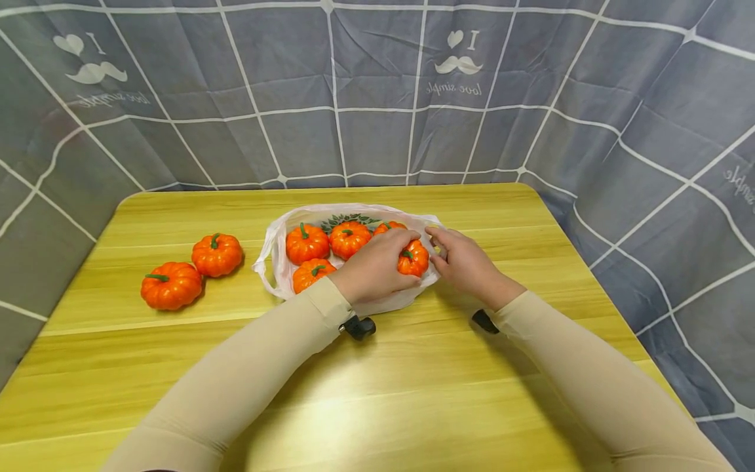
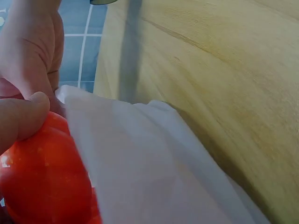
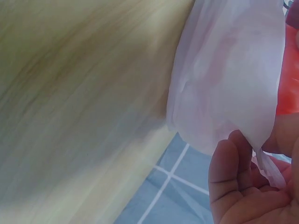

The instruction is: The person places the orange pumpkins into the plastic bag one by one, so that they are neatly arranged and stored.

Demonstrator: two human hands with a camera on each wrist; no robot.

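Note:
A white plastic bag (image 1: 392,303) lies with its mouth spread on the table, several small orange pumpkins (image 1: 307,244) with green stems inside it. My left hand (image 1: 377,265) reaches over the bag's near rim and grips a pumpkin (image 1: 414,260) at the right end of the opening. In the left wrist view, the thumb presses that pumpkin (image 2: 46,172) beside the bag's wall (image 2: 135,158). At the bag's right end, my right hand (image 1: 466,265) pinches its edge; the right wrist view has gathered plastic (image 3: 268,170) between the curled fingers and thumb.
Two more pumpkins (image 1: 171,286) sit to the left of the bag on the wooden table (image 1: 377,406). A bag handle (image 1: 263,265) loops out on the left. Grey checked cloth (image 1: 377,144) hangs behind the table and along its sides.

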